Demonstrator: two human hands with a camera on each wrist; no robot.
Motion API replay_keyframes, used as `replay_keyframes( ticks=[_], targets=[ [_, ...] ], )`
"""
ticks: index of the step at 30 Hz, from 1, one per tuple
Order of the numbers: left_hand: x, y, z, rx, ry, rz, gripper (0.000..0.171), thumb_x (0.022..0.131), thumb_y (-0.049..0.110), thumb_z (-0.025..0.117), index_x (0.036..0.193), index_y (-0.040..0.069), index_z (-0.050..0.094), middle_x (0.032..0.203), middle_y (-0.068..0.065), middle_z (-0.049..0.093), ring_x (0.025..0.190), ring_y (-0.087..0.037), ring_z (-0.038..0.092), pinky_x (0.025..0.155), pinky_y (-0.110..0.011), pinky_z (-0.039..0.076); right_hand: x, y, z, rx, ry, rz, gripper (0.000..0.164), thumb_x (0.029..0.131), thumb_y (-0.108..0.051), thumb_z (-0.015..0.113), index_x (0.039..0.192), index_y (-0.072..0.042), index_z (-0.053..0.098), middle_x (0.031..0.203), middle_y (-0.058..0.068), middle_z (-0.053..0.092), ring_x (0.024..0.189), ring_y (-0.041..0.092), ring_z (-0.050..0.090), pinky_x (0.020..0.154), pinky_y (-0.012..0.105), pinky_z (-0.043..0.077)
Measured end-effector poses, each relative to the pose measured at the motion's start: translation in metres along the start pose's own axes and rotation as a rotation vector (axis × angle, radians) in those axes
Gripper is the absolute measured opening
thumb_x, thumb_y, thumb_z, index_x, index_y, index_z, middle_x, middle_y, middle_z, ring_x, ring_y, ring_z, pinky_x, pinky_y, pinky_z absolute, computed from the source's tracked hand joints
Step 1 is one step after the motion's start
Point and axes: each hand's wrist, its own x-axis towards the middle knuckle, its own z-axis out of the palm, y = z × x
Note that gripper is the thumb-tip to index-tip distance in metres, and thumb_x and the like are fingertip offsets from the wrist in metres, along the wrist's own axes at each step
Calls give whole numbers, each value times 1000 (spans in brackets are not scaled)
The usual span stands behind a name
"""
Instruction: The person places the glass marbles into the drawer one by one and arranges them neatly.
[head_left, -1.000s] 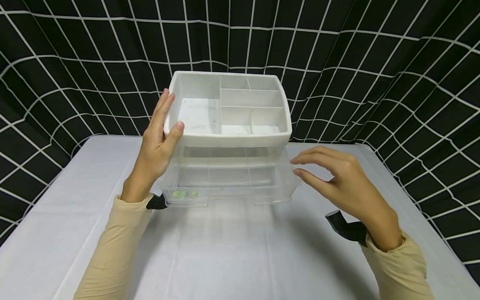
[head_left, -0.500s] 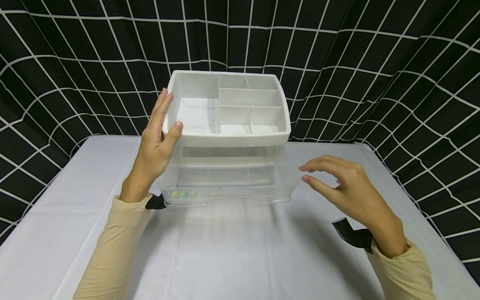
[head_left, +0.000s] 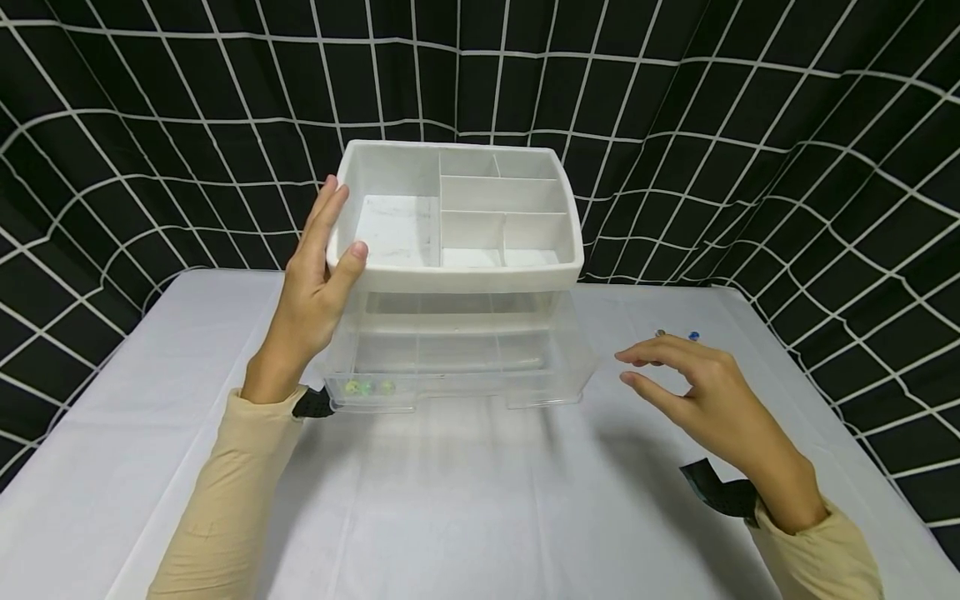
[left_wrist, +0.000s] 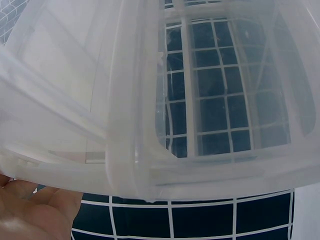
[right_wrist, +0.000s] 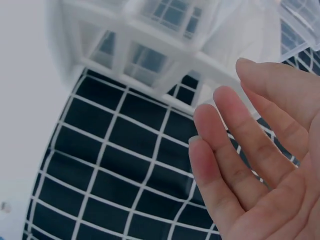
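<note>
The white drawer organizer (head_left: 461,280) is touched on its left side by the left hand (head_left: 309,287), fingers straight, thumb over the rim. The right hand (head_left: 701,390), thumb and fingers parted, is held near the organizer's right side. 3 greenish balls (head_left: 366,387), possibly beads, are seen in the clear drawer (head_left: 461,387).

Two hands (head_left: 303,292) (head_left: 708,396), one organizer (head_left: 461,281), five beads (head_left: 366,387) (three greenish).

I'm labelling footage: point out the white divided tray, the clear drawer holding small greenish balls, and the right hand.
White divided tray (head_left: 457,280), head view: its front rim.
Clear drawer (head_left: 459,386), head view: its front wall.
Right hand (head_left: 710,392), head view: back of the hand.
</note>
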Motion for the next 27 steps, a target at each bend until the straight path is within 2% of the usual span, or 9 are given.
replay_keyframes(
  ticks=[6, 9, 14, 20, 27],
  targets=[
    [0, 0, 0, 1, -5, -14, 58, 101, 10, 48, 156, 11, 30, 166, 9, 18, 153, -7, 16, 123, -43, 24, -11, 8, 5, -19, -8, 63, 34, 74, -1, 82, 104, -15, 75, 100, -4, 74, 101, -5, 58, 67, 11, 41],
    [0, 0, 0, -2, -2, -8, 58, 101, 10, 48, 156, 10, 30, 166, 8, 18, 153, -8, 16, 123, -42, 23, -13, 13, 7, -27, -8, 66, 35, 73, -1, 83, 104, -16, 74, 102, -4, 74, 102, -2, 60, 70, 9, 41],
    [0, -2, 1, -5, 0, 5, 58, 101, 9, 48, 156, 8, 30, 166, 6, 18, 153, -8, 15, 124, -39, 22, -16, 23, 10, -31, -22, 75, 37, 72, -3, 85, 106, -15, 74, 104, -1, 74, 93, 5, 62, 75, 7, 42],
    [0, -2, 1, -3, 2, 13, 58, 101, 9, 49, 156, 8, 30, 166, 5, 18, 153, -8, 16, 124, -42, 23, -20, 37, 10, -52, -63, 147, 35, 75, -9, 85, 108, -16, 74, 106, 1, 74, 91, 7, 58, 62, 19, 46],
    [0, -2, -1, 4, 0, 9, 58, 101, 10, 49, 156, 8, 30, 166, 6, 18, 153, -9, 16, 123, -43, 24, -23, 51, 9, -61, -89, 199, 32, 77, -11, 84, 107, -17, 74, 103, 2, 74, 90, 9, 58, 62, 23, 46]
  ],
)
